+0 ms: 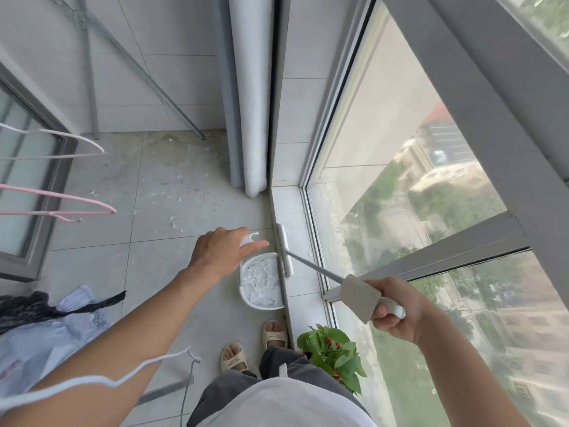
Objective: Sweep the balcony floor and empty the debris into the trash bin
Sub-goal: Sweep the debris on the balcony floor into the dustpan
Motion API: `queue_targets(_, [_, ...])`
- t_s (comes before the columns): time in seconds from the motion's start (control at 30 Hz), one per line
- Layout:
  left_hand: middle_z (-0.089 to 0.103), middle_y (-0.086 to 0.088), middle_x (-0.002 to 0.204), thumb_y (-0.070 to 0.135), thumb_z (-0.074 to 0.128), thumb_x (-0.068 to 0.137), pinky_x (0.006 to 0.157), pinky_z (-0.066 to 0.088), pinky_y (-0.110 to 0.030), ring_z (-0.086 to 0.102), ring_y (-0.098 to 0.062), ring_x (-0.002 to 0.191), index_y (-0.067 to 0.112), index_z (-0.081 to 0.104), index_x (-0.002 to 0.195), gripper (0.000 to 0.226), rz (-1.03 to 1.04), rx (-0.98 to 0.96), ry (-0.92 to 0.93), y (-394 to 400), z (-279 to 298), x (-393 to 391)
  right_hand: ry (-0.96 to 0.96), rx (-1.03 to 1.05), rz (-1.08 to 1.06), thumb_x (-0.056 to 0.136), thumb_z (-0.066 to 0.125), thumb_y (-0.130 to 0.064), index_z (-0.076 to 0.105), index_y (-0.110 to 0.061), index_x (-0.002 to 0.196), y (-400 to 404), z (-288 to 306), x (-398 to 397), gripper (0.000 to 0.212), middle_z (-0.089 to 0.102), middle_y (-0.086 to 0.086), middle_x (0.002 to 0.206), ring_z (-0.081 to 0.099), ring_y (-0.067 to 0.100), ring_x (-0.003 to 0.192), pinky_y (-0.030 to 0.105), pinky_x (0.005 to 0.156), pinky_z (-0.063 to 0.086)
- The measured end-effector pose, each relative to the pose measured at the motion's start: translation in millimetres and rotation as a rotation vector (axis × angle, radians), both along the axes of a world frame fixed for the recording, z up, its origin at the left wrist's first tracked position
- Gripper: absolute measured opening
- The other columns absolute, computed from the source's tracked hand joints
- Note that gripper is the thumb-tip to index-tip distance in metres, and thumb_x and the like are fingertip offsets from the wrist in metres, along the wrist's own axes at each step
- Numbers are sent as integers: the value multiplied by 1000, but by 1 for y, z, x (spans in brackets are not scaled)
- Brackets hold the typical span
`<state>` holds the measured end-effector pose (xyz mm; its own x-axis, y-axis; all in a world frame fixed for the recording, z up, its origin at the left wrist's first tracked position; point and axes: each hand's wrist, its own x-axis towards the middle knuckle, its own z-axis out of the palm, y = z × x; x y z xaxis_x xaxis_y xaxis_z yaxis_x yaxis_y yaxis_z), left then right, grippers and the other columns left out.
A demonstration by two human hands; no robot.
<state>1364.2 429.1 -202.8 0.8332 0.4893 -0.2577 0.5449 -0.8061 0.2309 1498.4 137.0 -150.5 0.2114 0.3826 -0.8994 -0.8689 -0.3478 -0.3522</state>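
Your right hand (390,309) grips the broom (311,266) by its handle, its head resting on the sill above the dustpan (260,282). Your left hand (223,249) seems to pinch the dustpan's white handle top. Beyond, debris (175,224) litters the floor (147,186).

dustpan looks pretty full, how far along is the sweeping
Partly done: the dustpan holds white debris. In hand: right hand grips the broom, left hand holds the dustpan handle. Left: scattered bits on the floor, then emptying; no bin in view.
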Motion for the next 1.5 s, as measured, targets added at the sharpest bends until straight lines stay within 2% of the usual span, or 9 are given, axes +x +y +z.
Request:
queue_targets(0.23, [68,-5,91,78,36,85,68,41,-33,62,-32,91,28,61,105,59,-9,4,-1,0,0,0,-232,-151,17,90,32,0,55,6,96,8,-33,-13,24,44,14,60,37,15,35,14,32,24])
queue_targets(0.43, [67,-6,89,78,35,85,67,40,-32,62,-32,89,25,61,102,62,-25,21,-4,-2,0,0,-72,-161,-30,95,35,-4,51,9,115,5,-49,-18,29,51,12,54,40,13,32,13,28,26])
queue_targets(0.53, [67,-5,89,77,34,86,66,39,-31,62,-31,89,25,61,102,60,-28,22,-14,-2,1,-1,-4,-56,-83,95,36,-3,51,7,112,-6,-32,-20,25,50,13,55,40,11,29,11,25,24])
queue_targets(0.67, [67,-6,91,76,35,87,66,38,-32,61,-32,90,25,59,97,58,-21,29,-18,2,2,-4,52,86,-204,77,45,-2,52,8,108,-23,-2,-23,33,45,11,53,38,9,27,10,24,22])
queue_targets(0.83, [67,-7,90,76,35,86,66,37,-32,61,-33,89,23,58,94,59,-10,28,-36,3,1,-6,-135,-47,-24,89,35,4,53,13,115,-20,-12,-35,33,47,13,56,38,13,29,11,28,22])
queue_targets(0.97, [67,-8,91,77,35,86,66,37,-32,61,-33,90,24,58,94,58,-10,35,-31,2,2,-5,-313,-211,213,85,36,7,55,5,90,9,-31,-49,20,45,9,51,41,18,34,16,39,25])
queue_targets(1.07, [67,-7,90,77,34,85,66,37,-32,62,-33,89,24,58,94,59,1,42,-30,3,2,-5,-221,-234,148,88,36,3,50,0,85,19,-36,-50,15,46,9,48,39,16,34,15,37,25])
queue_targets(1.3, [63,-7,83,78,34,85,66,39,-33,62,-35,87,24,56,92,58,81,79,-46,19,-3,-8,-129,-76,0,92,37,0,57,14,111,-12,-19,-30,31,43,12,59,36,12,31,11,29,21])
queue_targets(1.5, [66,-7,85,78,36,84,67,40,-33,63,-34,85,23,59,95,61,97,122,-40,35,2,8,-302,-84,76,85,35,11,52,0,95,5,-9,1,23,39,11,61,36,13,33,14,31,22])
